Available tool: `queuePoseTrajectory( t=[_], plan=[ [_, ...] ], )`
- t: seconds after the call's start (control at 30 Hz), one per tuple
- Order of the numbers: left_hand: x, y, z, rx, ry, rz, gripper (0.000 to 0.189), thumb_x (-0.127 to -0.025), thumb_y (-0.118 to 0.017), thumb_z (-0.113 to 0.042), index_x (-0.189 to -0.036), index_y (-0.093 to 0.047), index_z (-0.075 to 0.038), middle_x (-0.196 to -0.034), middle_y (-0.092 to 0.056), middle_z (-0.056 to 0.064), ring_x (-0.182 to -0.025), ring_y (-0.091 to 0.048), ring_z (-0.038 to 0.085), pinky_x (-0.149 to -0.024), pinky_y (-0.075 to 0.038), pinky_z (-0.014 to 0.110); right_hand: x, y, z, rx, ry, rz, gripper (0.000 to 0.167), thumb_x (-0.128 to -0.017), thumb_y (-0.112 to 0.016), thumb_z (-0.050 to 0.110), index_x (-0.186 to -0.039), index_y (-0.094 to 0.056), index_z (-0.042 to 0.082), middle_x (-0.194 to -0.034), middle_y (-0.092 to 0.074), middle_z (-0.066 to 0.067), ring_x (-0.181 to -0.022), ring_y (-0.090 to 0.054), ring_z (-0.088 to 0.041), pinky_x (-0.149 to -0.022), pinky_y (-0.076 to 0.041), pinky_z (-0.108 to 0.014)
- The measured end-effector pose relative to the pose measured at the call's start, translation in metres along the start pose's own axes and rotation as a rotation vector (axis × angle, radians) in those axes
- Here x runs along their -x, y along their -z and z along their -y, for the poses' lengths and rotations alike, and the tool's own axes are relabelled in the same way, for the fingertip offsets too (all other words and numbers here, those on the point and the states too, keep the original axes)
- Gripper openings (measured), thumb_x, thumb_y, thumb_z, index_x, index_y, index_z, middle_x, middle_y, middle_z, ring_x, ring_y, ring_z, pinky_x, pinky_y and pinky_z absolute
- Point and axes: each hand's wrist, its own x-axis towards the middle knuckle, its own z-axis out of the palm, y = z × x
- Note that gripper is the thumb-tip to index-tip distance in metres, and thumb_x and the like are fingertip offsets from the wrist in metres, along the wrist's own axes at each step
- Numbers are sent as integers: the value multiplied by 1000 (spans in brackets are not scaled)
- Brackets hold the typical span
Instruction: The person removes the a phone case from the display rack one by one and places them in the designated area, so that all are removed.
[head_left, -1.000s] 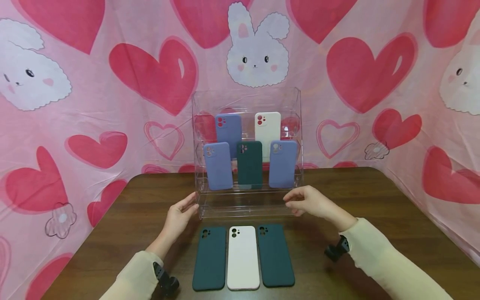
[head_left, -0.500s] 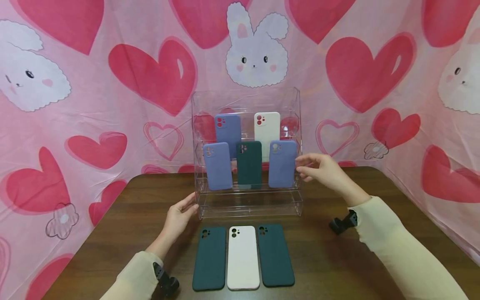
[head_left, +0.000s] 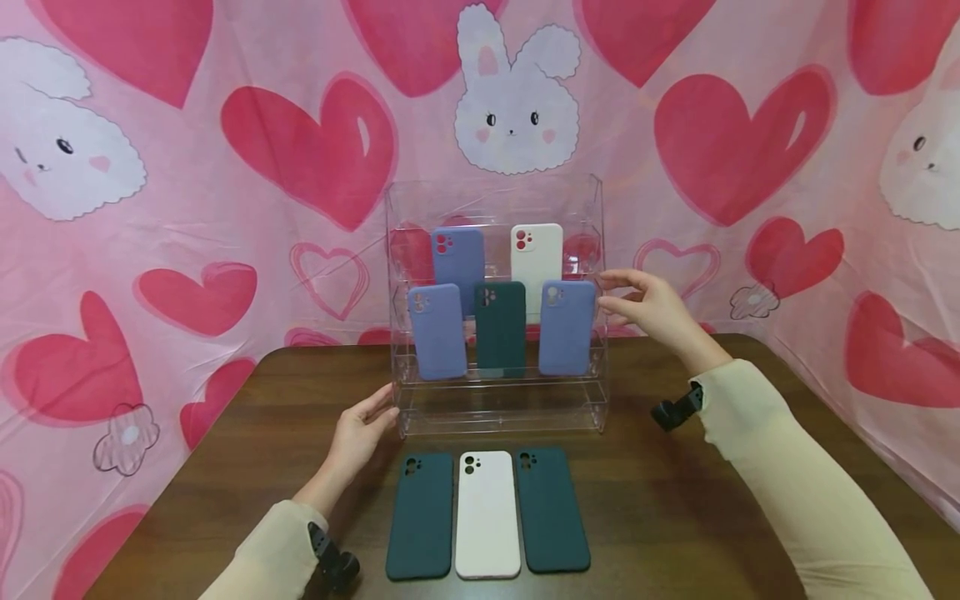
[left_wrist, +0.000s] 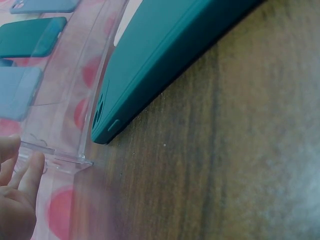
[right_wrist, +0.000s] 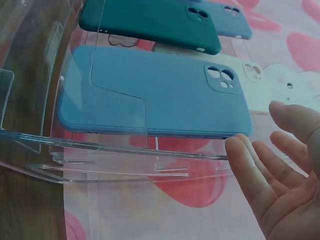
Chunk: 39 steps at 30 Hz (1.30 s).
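A clear tiered rack (head_left: 498, 404) stands on the table and holds phone cases. Its lower tier bears a blue-purple case (head_left: 437, 333), a dark green case (head_left: 500, 329) and another blue-purple case (head_left: 566, 329). Behind them are a blue-purple case (head_left: 459, 258) and a white case (head_left: 536, 258). My left hand (head_left: 358, 437) touches the rack's lower left side with extended fingers. At the rack's right side, my right hand (head_left: 651, 312) has its fingers spread and holds nothing. In the right wrist view its fingertips come close to the nearer blue case (right_wrist: 170, 95); contact is unclear.
In front of the rack lie a green case (head_left: 420, 517), a white case (head_left: 487, 517) and a second green case (head_left: 553, 512), side by side on the brown wooden table (head_left: 675, 533). A pink cloth (head_left: 300, 200) printed with hearts and rabbits hangs behind.
My right hand has risen along the rack's right side, from its bottom front corner to beside the upper part of the right blue-purple case. My left hand and the cases have stayed put.
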Motion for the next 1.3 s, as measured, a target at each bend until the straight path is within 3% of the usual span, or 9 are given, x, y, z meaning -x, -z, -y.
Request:
queuePoseTrajectory(
  t=[0.17,0.47,0.8,1.3],
  plan=[
    [1,-1,-1,8,3,5,44,-89,-55,5,-132,-47,2,-132,-46,19,-114,-49,33,-82,-50,25,-6,-2,-3,-15,-3,9,50,-88,-64,16,-130,-47,-4,-123,-52,-22,-87,-62,-28,-71,-55,-40],
    [0,-2,-4,29,-1,12,44,-90,-55,4,-133,-45,3,-133,-45,19,-116,-48,32,-84,-49,24,-11,-7,-5,-1,-11,6,49,-87,-65,15,-129,-48,-3,-121,-53,-22,-85,-63,-31,-68,-55,-38],
    [1,-2,-3,39,6,13,44,-89,-55,4,-133,-46,2,-134,-45,18,-116,-48,32,-84,-49,24,-13,-13,-11,38,-19,-40,37,-88,-64,14,-119,-57,-3,-99,-63,-21,-76,-63,-21,-63,-56,-30],
    [0,-1,-1,20,2,1,44,-88,-56,5,-131,-47,3,-132,-46,20,-114,-49,32,-82,-50,25,-10,-14,-9,69,-20,-45,31,-88,-64,14,-114,-61,-2,-94,-65,-20,-77,-63,-24,-65,-56,-29]
  ],
)
